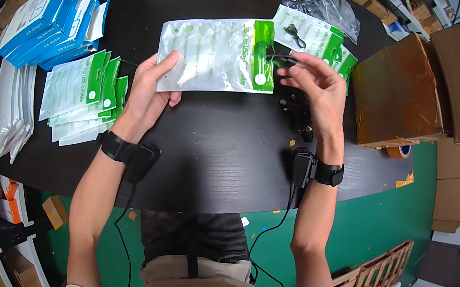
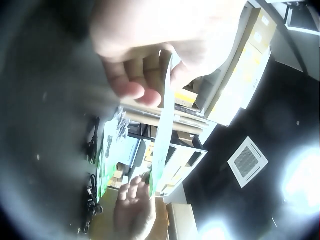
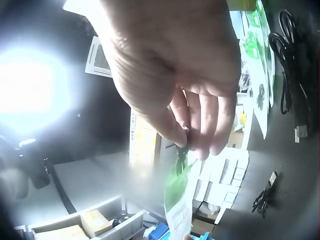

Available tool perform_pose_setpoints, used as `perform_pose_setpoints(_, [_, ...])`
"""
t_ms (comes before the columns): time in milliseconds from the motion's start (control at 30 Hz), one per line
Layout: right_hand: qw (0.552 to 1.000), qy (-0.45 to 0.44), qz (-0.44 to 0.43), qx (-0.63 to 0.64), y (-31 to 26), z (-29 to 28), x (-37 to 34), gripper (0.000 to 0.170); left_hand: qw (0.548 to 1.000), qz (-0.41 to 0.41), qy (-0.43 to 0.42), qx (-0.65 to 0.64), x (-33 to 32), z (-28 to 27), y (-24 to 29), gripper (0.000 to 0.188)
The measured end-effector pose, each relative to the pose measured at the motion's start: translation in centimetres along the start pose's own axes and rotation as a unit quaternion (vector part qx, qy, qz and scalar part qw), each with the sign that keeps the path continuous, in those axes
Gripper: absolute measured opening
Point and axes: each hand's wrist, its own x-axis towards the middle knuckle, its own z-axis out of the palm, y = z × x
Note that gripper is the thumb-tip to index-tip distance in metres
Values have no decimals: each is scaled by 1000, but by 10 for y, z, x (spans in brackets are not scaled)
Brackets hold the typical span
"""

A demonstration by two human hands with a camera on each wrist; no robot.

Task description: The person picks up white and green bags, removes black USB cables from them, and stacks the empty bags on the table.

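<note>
A flat white plastic pouch (image 1: 208, 58) with a green end is held above the dark table. My left hand (image 1: 144, 80) grips its left edge, thumb on top and fingers underneath. At the green end, my right hand (image 1: 325, 99) pinches a coiled black cable (image 1: 282, 61) between thumb and fingers. The right wrist view shows that cable (image 3: 181, 159) right at the pouch's green mouth, partly overlapping it. Seen edge-on in the left wrist view, the pouch (image 2: 162, 137) stretches between both hands.
More black cables (image 1: 296, 109) lie beside the right hand. Green-and-white pouches (image 1: 78, 88) are stacked at left, others (image 1: 315, 36) at back right, one with a small cable on it. Blue boxes (image 1: 49, 22) stand left; a large cardboard box (image 1: 403, 90) stands right.
</note>
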Motion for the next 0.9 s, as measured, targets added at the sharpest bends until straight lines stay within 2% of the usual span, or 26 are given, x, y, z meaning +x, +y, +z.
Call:
perform_pose_setpoints(33, [1000,1,0,1,0,-2,1,24,1000,3,5,0,0,0,0,27])
perform_pose_setpoints(133, [994,110,-25,8,1,-8,1,22,1000,5,11,1,0,1,1,27])
perform_pose_setpoints(167, [993,113,-26,8,2,-10,3,22,1000,3,15,2,0,2,1,27])
perform_pose_setpoints(267, [972,180,-62,-136,13,-17,7,22,1000,2,14,2,1,-1,0,28])
perform_pose_setpoints(300, [972,183,-62,-135,15,-18,7,22,1000,3,12,-1,1,-2,0,28])
perform_pose_setpoints(400, [953,139,-72,-258,22,-19,9,22,1000,4,10,-10,4,-4,0,28])
perform_pose_setpoints(433, [954,140,-71,-257,25,-18,8,22,1000,4,11,-16,4,-5,0,28])
perform_pose_setpoints(533, [963,55,-25,-262,25,-8,6,22,1000,3,13,-21,4,-5,0,28])
perform_pose_setpoints(567, [963,55,-24,-262,25,-4,4,22,1000,2,12,-19,3,-4,-1,28])
perform_pose_setpoints(667, [956,7,8,-295,19,8,0,23,1000,-1,11,-12,3,-3,-2,28])
perform_pose_setpoints(833, [932,-33,-7,-361,24,11,-2,25,1000,-6,4,0,2,-2,-4,28])
perform_pose_setpoints(900, [928,-47,19,-370,19,12,-4,29,1000,-6,2,0,2,-2,-4,28])
